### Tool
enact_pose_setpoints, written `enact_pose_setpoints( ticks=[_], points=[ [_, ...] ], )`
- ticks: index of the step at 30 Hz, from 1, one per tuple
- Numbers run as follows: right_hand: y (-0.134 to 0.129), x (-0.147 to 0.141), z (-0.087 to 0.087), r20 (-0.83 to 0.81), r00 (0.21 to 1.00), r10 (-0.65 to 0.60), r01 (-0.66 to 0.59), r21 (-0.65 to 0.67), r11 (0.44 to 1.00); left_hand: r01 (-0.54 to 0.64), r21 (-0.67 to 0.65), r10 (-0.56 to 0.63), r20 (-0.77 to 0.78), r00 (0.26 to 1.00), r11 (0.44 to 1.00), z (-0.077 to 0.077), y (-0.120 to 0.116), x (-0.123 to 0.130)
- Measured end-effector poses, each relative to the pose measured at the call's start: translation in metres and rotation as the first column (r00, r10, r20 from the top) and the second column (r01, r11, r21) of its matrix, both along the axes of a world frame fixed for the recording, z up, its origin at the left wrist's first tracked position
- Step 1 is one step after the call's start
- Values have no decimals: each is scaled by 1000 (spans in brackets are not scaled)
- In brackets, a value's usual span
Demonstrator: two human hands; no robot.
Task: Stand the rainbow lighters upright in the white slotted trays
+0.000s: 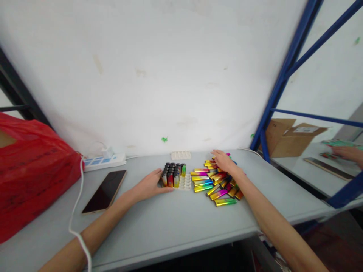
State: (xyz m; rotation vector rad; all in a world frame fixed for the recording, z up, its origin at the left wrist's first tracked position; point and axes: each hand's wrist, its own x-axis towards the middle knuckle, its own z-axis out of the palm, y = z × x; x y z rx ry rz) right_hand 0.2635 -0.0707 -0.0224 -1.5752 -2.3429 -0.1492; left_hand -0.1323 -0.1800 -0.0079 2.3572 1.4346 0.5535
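Note:
A white tray with round sockets (pixel 185 183) lies on the table, its left part filled with upright lighters (pixel 170 177) that have black tops. One green lighter (pixel 183 170) stands at the tray's back, a little apart from that block. My left hand (pixel 151 183) is closed around the left side of the tray and its lighters, thumb at the front, fingers behind. To the right spreads a loose pile of shiny multicoloured lighters (pixel 211 181). Over the back of this pile my right hand (pixel 225 161) reaches with fingers stretched out; its fingertips show no lighter held.
A second white tray (pixel 180 155) lies against the wall. On the left are a phone (pixel 105 190), a power strip (pixel 106 161), a white cable (pixel 74 215) and a red plastic bag (pixel 34 170). Beyond the blue frame (pixel 270 102) sit a cardboard box (pixel 292 138) and another person's hand (pixel 350 153).

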Motion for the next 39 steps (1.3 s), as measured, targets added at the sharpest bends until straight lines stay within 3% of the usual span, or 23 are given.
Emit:
enact_pose_setpoints(
  ticks=[6,17,22,26,30,34,37,39],
  points=[
    [7,9,0,42,999,26,-21,-103,994,-3,10,3,12,1000,1000,-2,0,0],
    [-4,1,11,7,998,69,-68,-111,991,-14,2,14,-43,999,1000,2,-2,1],
    [-14,-8,19,-262,964,56,-51,25,998,-25,5,25,-20,999,1000,4,-3,1],
    [-18,-23,24,-546,832,101,-55,101,993,-4,9,4,14,1000,1000,4,-3,1],
    [-24,-43,21,-743,669,19,-29,-1,1000,-5,6,5,-6,1000,1000,3,-2,1],
    [-38,-67,22,-881,471,41,-245,-87,966,-7,1,7,-24,1000,1000,1,-1,0],
    [-51,-84,26,-961,276,26,-468,-111,877,2,0,-2,-17,1000,1000,-1,0,0],
    [-58,-92,30,-979,199,-50,-552,-154,820,8,11,-8,-4,1000,1000,-2,1,-1]
  ],
)
